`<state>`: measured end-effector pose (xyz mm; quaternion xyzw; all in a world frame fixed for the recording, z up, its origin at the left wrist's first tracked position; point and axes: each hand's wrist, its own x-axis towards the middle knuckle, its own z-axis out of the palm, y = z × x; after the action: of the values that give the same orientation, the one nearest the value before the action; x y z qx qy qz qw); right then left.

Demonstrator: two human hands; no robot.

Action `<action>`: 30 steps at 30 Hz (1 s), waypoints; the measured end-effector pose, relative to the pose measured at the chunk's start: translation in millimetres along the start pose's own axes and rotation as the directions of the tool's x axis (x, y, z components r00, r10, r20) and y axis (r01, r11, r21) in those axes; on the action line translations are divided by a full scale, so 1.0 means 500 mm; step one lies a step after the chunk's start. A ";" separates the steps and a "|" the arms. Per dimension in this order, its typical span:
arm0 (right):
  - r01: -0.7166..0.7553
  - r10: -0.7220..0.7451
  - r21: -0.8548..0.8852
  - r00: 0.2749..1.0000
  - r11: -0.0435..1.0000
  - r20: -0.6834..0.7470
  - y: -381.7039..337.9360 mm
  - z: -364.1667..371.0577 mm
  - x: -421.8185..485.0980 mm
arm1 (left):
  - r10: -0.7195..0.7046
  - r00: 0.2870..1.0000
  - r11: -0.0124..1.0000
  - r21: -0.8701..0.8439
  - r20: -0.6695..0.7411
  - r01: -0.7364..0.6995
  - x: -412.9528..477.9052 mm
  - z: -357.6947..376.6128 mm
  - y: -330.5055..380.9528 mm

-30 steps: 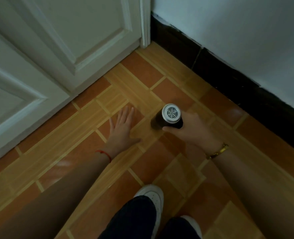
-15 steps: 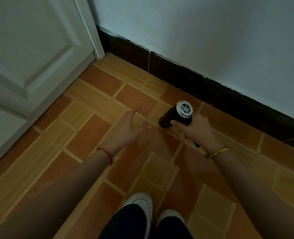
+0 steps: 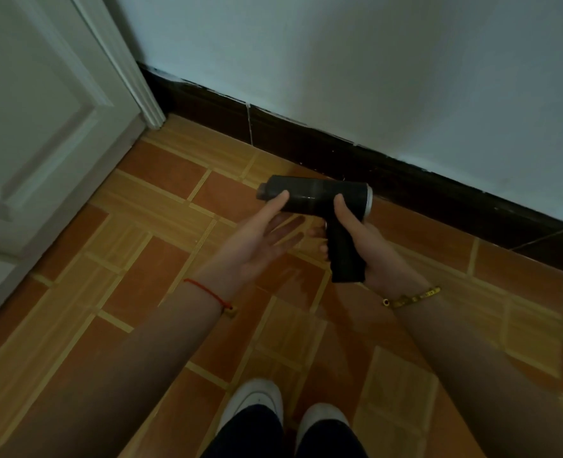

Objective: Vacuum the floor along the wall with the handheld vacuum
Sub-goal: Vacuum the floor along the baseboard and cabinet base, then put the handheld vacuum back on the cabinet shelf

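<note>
A black handheld vacuum with a silver rear ring is held sideways above the tiled floor, its barrel roughly parallel to the wall. My right hand grips its pistol handle. My left hand is palm up with fingers spread; its thumb rests on the barrel near the nozzle end, the fingers reaching under it. The nozzle points left toward the door.
A white panelled door and its frame fill the left side. A dark baseboard runs along the wall's foot. My two white shoes stand at the bottom centre on the orange and tan tiles.
The vacuum was lifted off the floor and turned sideways, side-on instead of rear grille up. My left hand left the floor and came up under the barrel. The view shifted right along the wall.
</note>
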<state>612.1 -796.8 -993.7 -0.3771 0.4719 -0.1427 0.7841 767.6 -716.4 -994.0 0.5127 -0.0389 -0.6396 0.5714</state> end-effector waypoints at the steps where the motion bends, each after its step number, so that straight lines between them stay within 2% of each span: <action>1: -0.001 0.001 0.016 1.000 1.000 0.013 -0.002 0.003 -0.002 | 0.016 1.000 1.000 -0.013 -0.014 -0.016 0.001 0.003 0.002; 8: 0.000 -0.012 0.123 0.995 0.992 0.099 -0.005 0.005 -0.007 | 0.097 0.995 0.994 -0.040 -0.036 -0.099 0.008 0.021 0.003; 16: -0.046 -0.034 0.262 0.955 0.964 0.294 -0.025 -0.005 -0.008 | 0.143 0.990 0.989 -0.032 0.011 -0.142 0.008 0.040 0.019; 23: -0.038 -0.034 0.236 0.955 0.971 0.294 -0.133 0.014 -0.061 | 0.186 0.982 0.981 -0.058 0.037 -0.184 -0.036 0.107 0.104; 30: -0.011 -0.061 0.236 0.953 0.972 0.295 -0.305 0.073 -0.230 | 0.209 0.977 0.975 -0.084 0.049 -0.204 -0.196 0.227 0.245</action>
<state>604.2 -816.5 -800.2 -0.3049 0.3221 -0.1486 0.8839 755.2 -744.0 -802.6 0.4646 -0.0833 -0.5922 0.6531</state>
